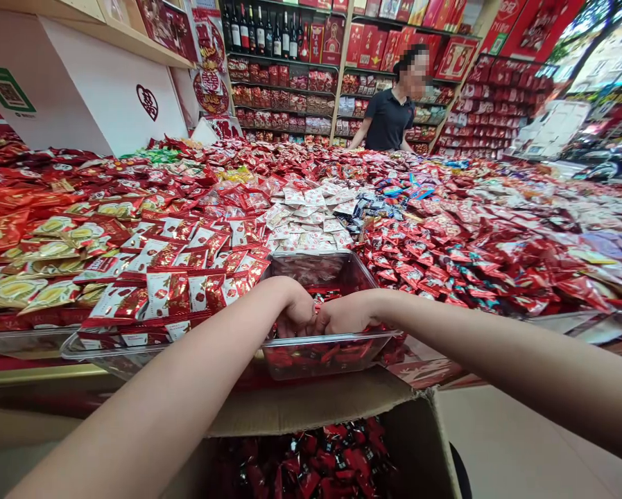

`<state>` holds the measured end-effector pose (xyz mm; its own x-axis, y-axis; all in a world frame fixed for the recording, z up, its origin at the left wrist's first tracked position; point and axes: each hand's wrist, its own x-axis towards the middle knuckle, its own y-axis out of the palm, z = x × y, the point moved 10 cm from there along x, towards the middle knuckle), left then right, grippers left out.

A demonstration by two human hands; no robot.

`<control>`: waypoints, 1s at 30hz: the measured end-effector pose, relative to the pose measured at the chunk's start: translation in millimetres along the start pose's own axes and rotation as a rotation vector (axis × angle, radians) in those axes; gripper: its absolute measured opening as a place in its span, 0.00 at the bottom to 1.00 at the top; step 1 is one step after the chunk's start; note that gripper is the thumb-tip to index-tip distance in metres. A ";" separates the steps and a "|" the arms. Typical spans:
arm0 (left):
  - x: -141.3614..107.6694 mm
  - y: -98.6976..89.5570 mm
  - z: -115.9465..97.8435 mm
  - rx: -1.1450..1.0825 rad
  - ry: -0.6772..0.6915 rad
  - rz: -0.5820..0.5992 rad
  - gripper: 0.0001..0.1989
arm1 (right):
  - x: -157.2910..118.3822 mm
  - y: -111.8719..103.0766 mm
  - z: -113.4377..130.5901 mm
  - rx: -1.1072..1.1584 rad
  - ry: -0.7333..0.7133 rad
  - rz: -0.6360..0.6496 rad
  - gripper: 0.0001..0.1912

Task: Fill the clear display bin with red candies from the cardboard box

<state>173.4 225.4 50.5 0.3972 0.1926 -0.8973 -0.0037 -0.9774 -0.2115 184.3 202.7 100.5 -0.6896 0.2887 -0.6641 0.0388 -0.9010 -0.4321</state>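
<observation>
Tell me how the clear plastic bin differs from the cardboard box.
The clear plastic bin is see-through; the cardboard box is opaque brown. The bin sits higher; the box is lower, nearer the camera. The left hand and right hand are in the bin; neither is in the box. Both containers hold red-wrapped pieces.

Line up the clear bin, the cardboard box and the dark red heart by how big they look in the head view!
Largest to smallest:
1. Cardboard box, even cut off below
2. Clear bin
3. Dark red heart
</observation>
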 end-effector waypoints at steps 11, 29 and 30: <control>-2.5 10.3 3.4 0.011 -0.060 0.093 0.23 | 5.0 -12.0 -18.0 -0.206 0.035 -0.050 0.20; -13.3 -17.4 -3.2 0.192 -0.056 -0.184 0.21 | -7.7 -12.7 -4.3 -0.383 -0.056 0.003 0.22; -12.2 -15.3 -3.5 0.216 -0.055 -0.167 0.21 | -8.4 -13.9 -5.3 -0.396 -0.047 -0.005 0.22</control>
<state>171.8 237.7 66.0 0.3585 0.3596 -0.8615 -0.1403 -0.8916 -0.4306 193.3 214.5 108.8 -0.7222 0.2696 -0.6370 0.3051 -0.7023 -0.6432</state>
